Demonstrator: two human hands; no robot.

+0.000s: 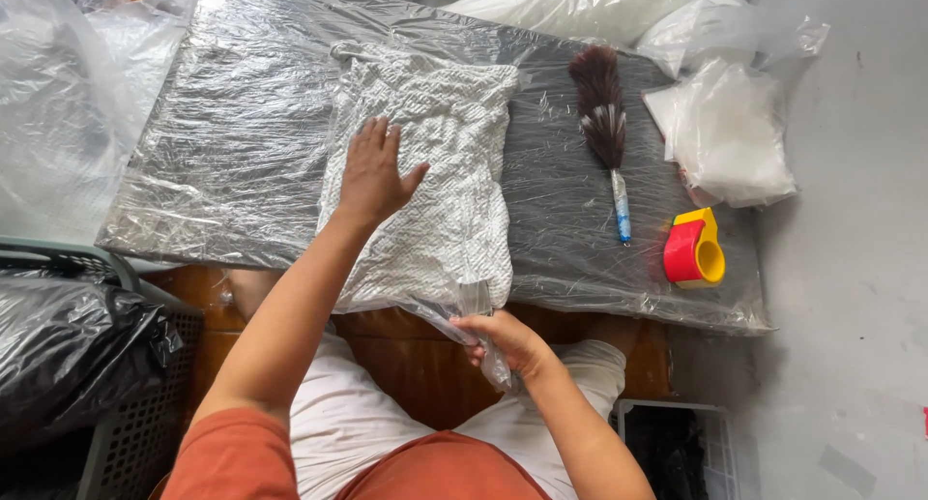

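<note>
**Inspector:** State the item's condition.

**Assistant:** A white folded textile with a fine grey zigzag weave, enclosed in a clear plastic bag. It lies on the film-wrapped grey board, its lower end reaching the near edge. The surface is rumpled and puffy.

**Inspector:** Hands?

**Assistant:** The left hand is spread flat, palm down on the middle of the bagged textile, gripping nothing. The right hand is closed around the gathered mouth of the bag just off the near edge.

**Inspector:** Adjacent items?

**Assistant:** A brown feather duster lies to the right; beyond it, a red and yellow tape dispenser.
</note>
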